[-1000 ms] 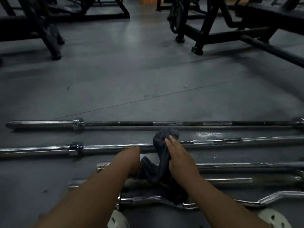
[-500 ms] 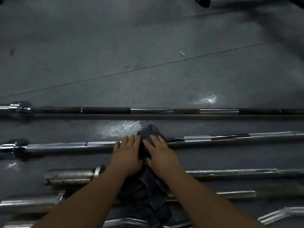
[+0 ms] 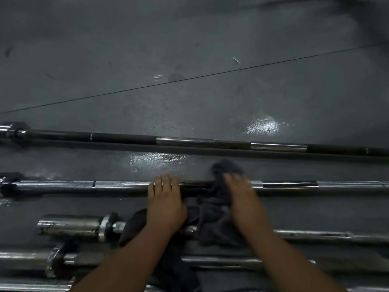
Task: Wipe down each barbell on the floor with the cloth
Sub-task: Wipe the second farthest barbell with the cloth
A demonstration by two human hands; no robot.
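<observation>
While R hand (image 3: 240, 197) presses cloth (image 3: 212, 220), barbell (image 3: 117, 185) runs L-R

Floor (image 3: 189, 39) dark grey, matte, faintly mottled. Thin dark seam line (image 3: 189, 80) crosses it diagonally, low at left, rising to right. Glossy patch (image 3: 263, 125) right of centre catches light; second sheen (image 3: 155, 160) nearer, left of it. Two small pale scuffs (image 3: 157, 76) beside seam. Dark smudge (image 3: 8, 52) far left. Lighting dim; deep shadow (image 3: 368, 17) in top right corner.

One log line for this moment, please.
left hand rests on second barbell | right hand presses cloth on it | far barbell untouched
</observation>
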